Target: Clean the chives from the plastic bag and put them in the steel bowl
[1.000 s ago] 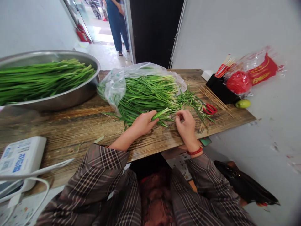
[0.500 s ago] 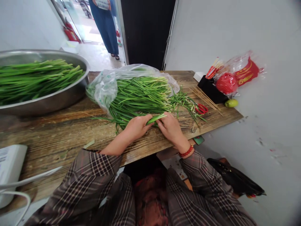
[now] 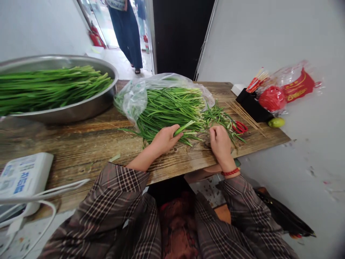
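Observation:
My left hand (image 3: 165, 140) is closed around a few garlic chives (image 3: 186, 126), their pale ends sticking out past the thumb. Right behind it lies a large heap of garlic chives (image 3: 169, 108), partly inside a clear plastic bag (image 3: 138, 99). My right hand (image 3: 221, 145), with fingers curled together, is held apart from the left, just in front of a small pile of chive trimmings (image 3: 215, 114). Whatever its fingers may pinch is hidden. Red-handled scissors (image 3: 239, 127) lie beside the trimmings.
A steel basin (image 3: 114, 77) of chives stands on the wooden table (image 3: 107, 140) at left. A white box with cables (image 3: 40, 172) sits near left. At right are thin sticks (image 3: 246, 117), a black holder (image 3: 253, 106) and a green fruit (image 3: 276, 122). A person (image 3: 128, 36) is in the doorway.
My right hand has moved right, away from the left hand, toward the trimmings. My left hand keeps its hold on the chives. The view has shifted, and the person at the doorway has stepped.

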A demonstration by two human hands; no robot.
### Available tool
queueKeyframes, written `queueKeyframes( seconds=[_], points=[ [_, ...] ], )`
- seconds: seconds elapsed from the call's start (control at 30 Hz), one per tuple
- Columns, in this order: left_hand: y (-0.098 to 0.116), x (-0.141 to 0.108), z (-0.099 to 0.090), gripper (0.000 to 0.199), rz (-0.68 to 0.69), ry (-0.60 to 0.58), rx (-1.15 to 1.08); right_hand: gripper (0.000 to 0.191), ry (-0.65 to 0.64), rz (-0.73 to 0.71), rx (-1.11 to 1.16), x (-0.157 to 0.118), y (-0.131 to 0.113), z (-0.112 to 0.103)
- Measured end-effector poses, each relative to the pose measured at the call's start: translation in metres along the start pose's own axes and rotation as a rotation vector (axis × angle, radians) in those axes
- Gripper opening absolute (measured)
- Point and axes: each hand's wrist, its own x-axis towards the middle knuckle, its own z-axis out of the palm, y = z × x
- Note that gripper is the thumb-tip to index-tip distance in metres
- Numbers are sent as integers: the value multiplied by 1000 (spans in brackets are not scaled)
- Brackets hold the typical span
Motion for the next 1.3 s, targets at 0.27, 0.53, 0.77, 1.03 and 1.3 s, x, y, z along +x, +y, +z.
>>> queueKeyframes(
  seconds=[0.27,0.53,0.77,1.03,1.3],
  points=[
    [0,-1,-1,20,14,1,-63,21,-60,-143,287,4,-19,-12],
    [2,0,-2,22,23,-71,-159,14,-54,-139,468,-5,-50,6],
    [7,-1,-4,22,38,-99,-213,21,75,-11,371,-12,-63,18],
    [16,1,-3,19,24,-54,-184,19,177,481,959,-11,-80,35],
    [14,2,6,19,34,-12,-144,27,183,702,1287,-3,-90,33]
  ],
)
